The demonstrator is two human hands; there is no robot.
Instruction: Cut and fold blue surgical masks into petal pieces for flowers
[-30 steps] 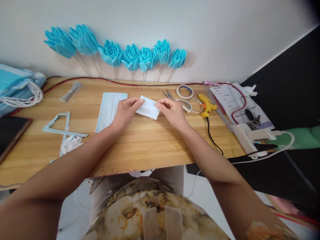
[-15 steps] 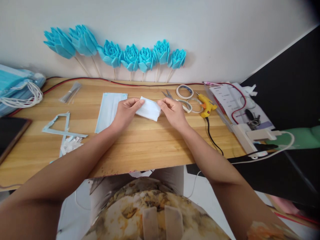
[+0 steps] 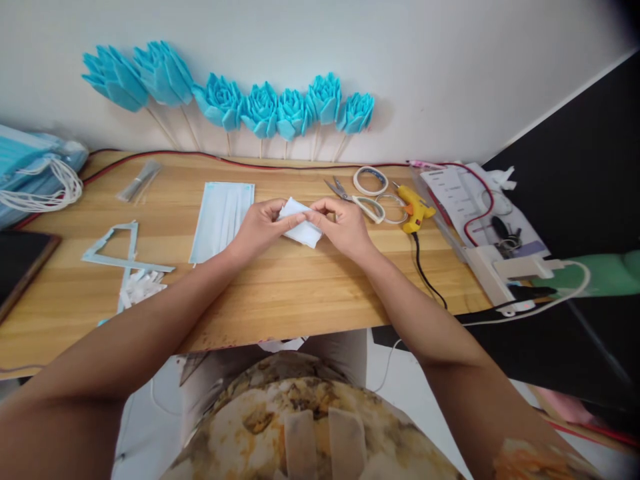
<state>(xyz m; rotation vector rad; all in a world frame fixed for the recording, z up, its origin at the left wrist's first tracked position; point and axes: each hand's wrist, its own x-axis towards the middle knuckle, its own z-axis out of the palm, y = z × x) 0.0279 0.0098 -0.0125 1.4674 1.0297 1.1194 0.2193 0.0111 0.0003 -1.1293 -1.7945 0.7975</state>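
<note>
Both my hands hold a small white piece of mask fabric (image 3: 303, 229) just above the wooden table (image 3: 280, 287). My left hand (image 3: 263, 227) pinches its left part with thumb and fingers. My right hand (image 3: 340, 223) pinches its top edge, fingertips almost meeting the left hand's. The piece looks folded or bunched between them. A flat light-blue face mask (image 3: 221, 220) lies on the table just left of my left hand.
Blue fabric roses on sticks (image 3: 260, 110) lean against the wall. Scissors (image 3: 353, 197), tape rolls (image 3: 371, 180) and a yellow glue gun (image 3: 413, 208) lie to the right. Mask trimmings (image 3: 127, 263) and a mask stack (image 3: 30, 173) are at left. A power strip (image 3: 480, 233) sits far right.
My hands have come closer together, and the white piece, earlier stretched flat between them, is now folded or bunched between my fingertips.
</note>
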